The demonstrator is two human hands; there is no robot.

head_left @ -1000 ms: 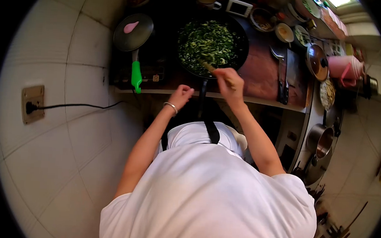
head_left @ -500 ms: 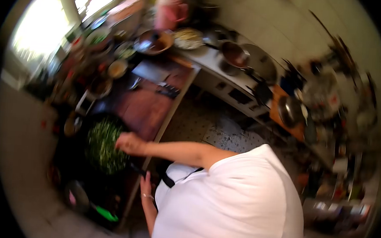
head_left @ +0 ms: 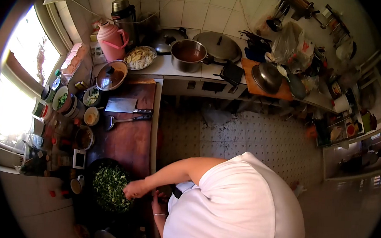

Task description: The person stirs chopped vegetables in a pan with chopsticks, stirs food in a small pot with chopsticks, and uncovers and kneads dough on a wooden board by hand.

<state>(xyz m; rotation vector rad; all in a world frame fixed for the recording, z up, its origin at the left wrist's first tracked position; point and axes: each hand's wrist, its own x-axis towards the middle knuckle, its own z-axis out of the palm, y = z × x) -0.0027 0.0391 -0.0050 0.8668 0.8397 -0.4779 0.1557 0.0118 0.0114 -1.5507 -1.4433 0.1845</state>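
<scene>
Chopped green vegetables [head_left: 110, 186] fill a dark wok [head_left: 92, 165] at the lower left. My right hand [head_left: 136, 189] is over the wok's near edge, fingers closed and pointing down at the greens. Whatever it may pinch is too small to make out. My left hand [head_left: 158, 204], with a bracelet at its wrist, is low beside the counter edge at the wok's handle side. Its fingers look closed around the handle, which is mostly hidden. A cleaver [head_left: 123, 105] and a metal spatula [head_left: 127, 120] lie on the reddish-brown board above the wok.
Bowls, including one of pale paste [head_left: 91, 116], and jars line the window side. A lidded pan [head_left: 111, 76], a pink thermos [head_left: 111, 42], a plate of sliced food [head_left: 141, 58] and a steel pot [head_left: 188, 55] stand along the back. Tiled floor [head_left: 224, 134] lies beyond the counter edge.
The view has turned and become sharper, so the wok appears lower and the back counter more level. My right hand stays at the greens and my left by the handle.
</scene>
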